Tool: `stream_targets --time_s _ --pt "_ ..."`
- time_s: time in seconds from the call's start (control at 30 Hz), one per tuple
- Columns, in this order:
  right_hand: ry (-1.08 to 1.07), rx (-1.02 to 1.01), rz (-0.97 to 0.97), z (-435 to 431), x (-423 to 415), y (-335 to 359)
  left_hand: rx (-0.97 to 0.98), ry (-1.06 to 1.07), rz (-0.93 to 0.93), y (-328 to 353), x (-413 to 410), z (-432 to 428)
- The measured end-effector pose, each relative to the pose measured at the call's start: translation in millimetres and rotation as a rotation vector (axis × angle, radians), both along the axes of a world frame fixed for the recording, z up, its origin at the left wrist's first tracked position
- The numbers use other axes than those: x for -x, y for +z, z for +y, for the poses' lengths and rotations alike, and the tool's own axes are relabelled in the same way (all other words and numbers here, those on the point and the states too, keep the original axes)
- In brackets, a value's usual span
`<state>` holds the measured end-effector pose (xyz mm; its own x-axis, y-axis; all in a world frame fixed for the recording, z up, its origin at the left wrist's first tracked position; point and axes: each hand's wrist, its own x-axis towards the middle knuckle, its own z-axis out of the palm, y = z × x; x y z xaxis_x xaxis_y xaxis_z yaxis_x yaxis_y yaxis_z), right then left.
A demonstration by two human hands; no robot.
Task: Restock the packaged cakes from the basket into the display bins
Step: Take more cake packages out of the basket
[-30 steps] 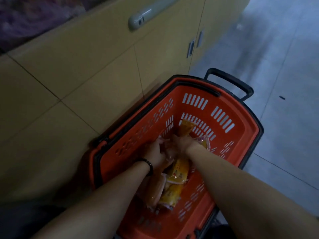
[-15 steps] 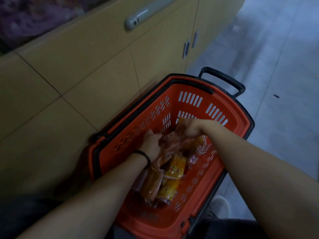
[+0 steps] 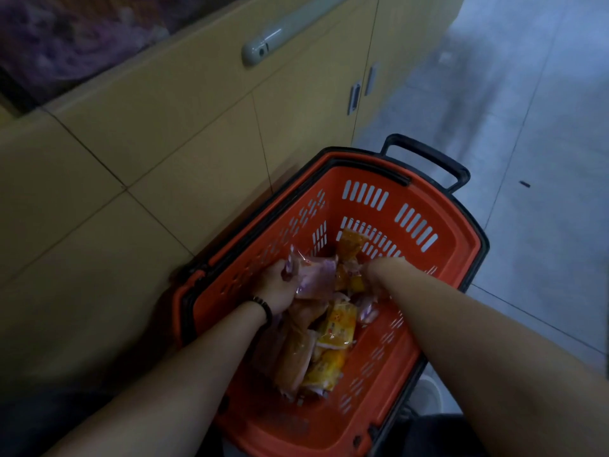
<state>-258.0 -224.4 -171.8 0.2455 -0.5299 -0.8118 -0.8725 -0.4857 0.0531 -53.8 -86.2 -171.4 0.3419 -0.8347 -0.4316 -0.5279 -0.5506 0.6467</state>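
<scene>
While both hands were down in the orange basket (image 3: 461, 249), the left hand (image 3: 280, 286) gripped a purple cake packet (image 3: 316, 278), fingers curled round its edge, its crimped end pointing up toward the cabinet (image 3: 197, 133). The right hand (image 3: 370, 274) sat among the wrappers, its fingers hidden, so their state could not be told. Yellow packets (image 3: 337, 328) lay lengthwise along the basket, whose black handle (image 3: 428, 159) marked the far end. Its left wall stood beside the cabinet; open floor (image 3: 543, 192) lay to the right. Wrapper print was unreadably blurred.
</scene>
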Motion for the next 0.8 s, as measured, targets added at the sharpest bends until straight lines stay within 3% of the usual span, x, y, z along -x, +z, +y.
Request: stream_targets --time_s 0.37,0.6,0.8 --pt "0.077 -0.116 0.060 -16.6 -12.0 41.7 -0.026 0.015 0.073 10.2 -1.1 2.9" --pt "-0.091 -0.126 -0.249 -24.8 -19.1 113.4 0.013 0.007 0.107 31.3 -1.6 7.6" --pt "-0.085 -0.052 -0.521 -4.8 -39.0 172.9 0.144 0.154 0.345 93.2 1.8 28.3"
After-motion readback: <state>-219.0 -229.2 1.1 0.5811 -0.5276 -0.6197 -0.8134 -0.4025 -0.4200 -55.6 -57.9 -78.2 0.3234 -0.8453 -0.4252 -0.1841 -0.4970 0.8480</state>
